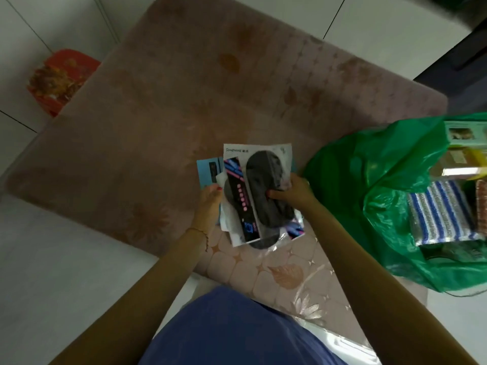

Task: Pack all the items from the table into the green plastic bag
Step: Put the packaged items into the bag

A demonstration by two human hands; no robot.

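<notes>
Pale floor tiles surround a low table (pixel 158 122) covered in a dusty pink cloth with a leaf pattern, and a red bin (pixel 59 80) stands on the floor past its far left corner. Both hands meet over the near middle of the table on a small stack of flat packets. The right hand (pixel 292 193) is closed on the top sock packet (pixel 263 191), thumb pressed on the dark socks inside the clear wrapper, fingers hidden underneath. The left hand (pixel 209 204) grips the left edge of the stack, its fingers curled under and mostly out of sight. Beneath the top packet, a light blue packet (pixel 207 172) shows only at its upper left corner, and how many packets lie in the stack is hard to tell. Just right of the hands, the green plastic bag (pixel 369 180) sits open on the table's right edge, cut off by the frame. Inside it are a blue and white striped cloth (pixel 440 214) and some boxes (pixel 463 143), partly blurred.
</notes>
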